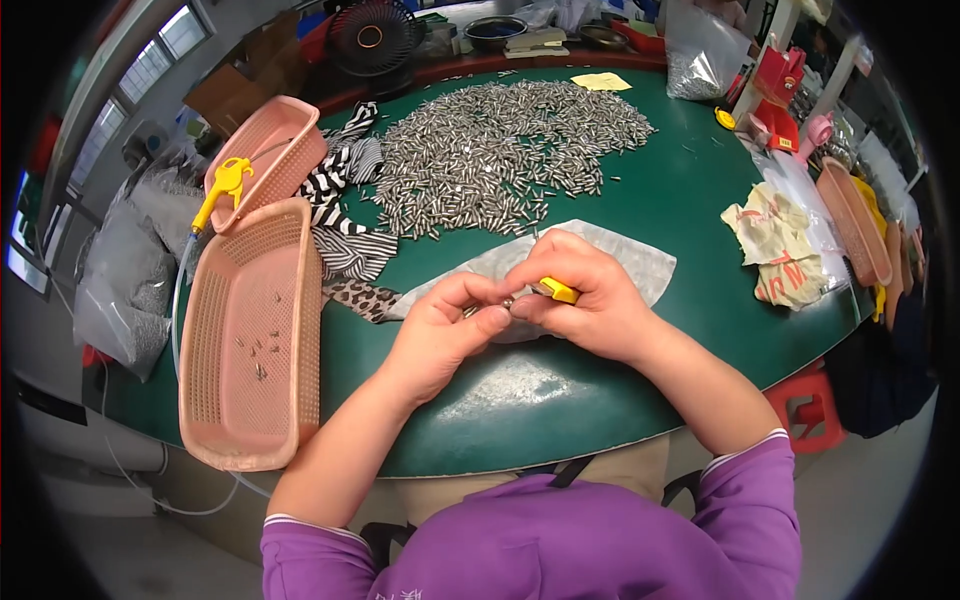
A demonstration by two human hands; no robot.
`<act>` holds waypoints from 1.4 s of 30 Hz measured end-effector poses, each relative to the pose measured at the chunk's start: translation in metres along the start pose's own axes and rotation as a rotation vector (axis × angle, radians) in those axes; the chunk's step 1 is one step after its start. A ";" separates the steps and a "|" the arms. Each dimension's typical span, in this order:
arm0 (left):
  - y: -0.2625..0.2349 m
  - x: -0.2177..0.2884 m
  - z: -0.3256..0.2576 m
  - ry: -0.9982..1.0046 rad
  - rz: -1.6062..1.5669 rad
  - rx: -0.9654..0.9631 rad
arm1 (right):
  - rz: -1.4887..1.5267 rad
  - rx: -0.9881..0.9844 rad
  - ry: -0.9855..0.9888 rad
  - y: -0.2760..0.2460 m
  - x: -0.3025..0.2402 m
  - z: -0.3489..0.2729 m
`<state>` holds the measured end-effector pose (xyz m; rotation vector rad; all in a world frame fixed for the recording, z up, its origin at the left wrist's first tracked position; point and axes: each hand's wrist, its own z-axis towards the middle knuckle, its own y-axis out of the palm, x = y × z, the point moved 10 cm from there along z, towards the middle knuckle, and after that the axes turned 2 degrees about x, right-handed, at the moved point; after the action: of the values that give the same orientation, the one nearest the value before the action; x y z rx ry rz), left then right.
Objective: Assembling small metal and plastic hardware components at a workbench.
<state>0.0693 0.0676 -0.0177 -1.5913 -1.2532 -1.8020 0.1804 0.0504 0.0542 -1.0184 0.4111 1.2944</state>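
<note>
In front of me, over a grey cloth (635, 265) on the green table, my two hands meet. My left hand (445, 330) is closed in a pinch on a small metal part (508, 302), whose far end is hidden by the fingers. My right hand (590, 295) is closed round a small yellow-handled tool (558, 290); its working end is too small to make out, close against the part. Beyond the hands lies a wide heap of small silvery metal pins (490, 150).
On the left, a pink plastic basket (306, 330) holds several loose metal parts. Behind it, a second pink basket (300, 165) carries a yellow air gun (230, 185). Striped cloth (345, 185) lies alongside. A black fan (375, 45) stands behind; crumpled paper (775, 235) is at right.
</note>
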 end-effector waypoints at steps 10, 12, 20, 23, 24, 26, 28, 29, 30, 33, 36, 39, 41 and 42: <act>-0.012 0.013 0.000 0.143 -0.027 -0.011 | -0.167 0.023 -0.077 -0.010 -0.022 0.000; -0.013 0.019 0.000 0.207 -0.040 0.005 | -0.170 0.037 -0.121 -0.008 -0.024 0.000; -0.016 0.023 -0.001 0.258 -0.012 0.024 | -0.187 0.033 -0.140 -0.004 -0.023 -0.002; -0.015 0.023 -0.002 0.265 -0.014 0.029 | -0.195 0.039 -0.136 -0.004 -0.021 -0.003; -0.015 0.024 -0.002 0.267 -0.012 0.034 | -0.205 0.040 -0.139 -0.004 -0.021 -0.004; -0.014 0.027 -0.001 0.306 0.046 0.031 | -0.215 0.041 -0.142 -0.003 -0.021 -0.004; -0.012 0.031 -0.002 0.347 0.103 0.025 | -0.261 0.020 -0.151 -0.002 -0.024 -0.004; -0.011 0.034 -0.002 0.374 0.156 0.015 | -0.263 0.020 -0.151 -0.004 -0.026 -0.004; -0.010 0.036 -0.003 0.400 0.210 0.007 | -0.336 0.010 -0.162 -0.003 -0.029 -0.004; -0.007 0.044 -0.005 0.457 0.433 0.004 | -0.427 -0.007 -0.165 -0.003 -0.031 -0.004; -0.002 0.055 -0.009 0.540 0.600 0.016 | -0.374 -0.034 -0.097 -0.002 -0.024 -0.004; 0.000 0.058 -0.010 0.570 0.647 0.030 | -0.181 -0.040 0.030 0.001 -0.008 -0.005; 0.001 0.058 -0.011 0.560 0.660 0.022 | -0.059 -0.026 0.095 0.001 -0.002 -0.006; 0.002 0.057 -0.011 0.549 0.672 0.014 | 0.019 -0.031 0.167 0.002 0.004 -0.007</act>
<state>0.0506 0.0711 0.0368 -1.1777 -0.4077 -1.5980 0.1816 0.0467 0.0465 -1.1557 0.5305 1.2395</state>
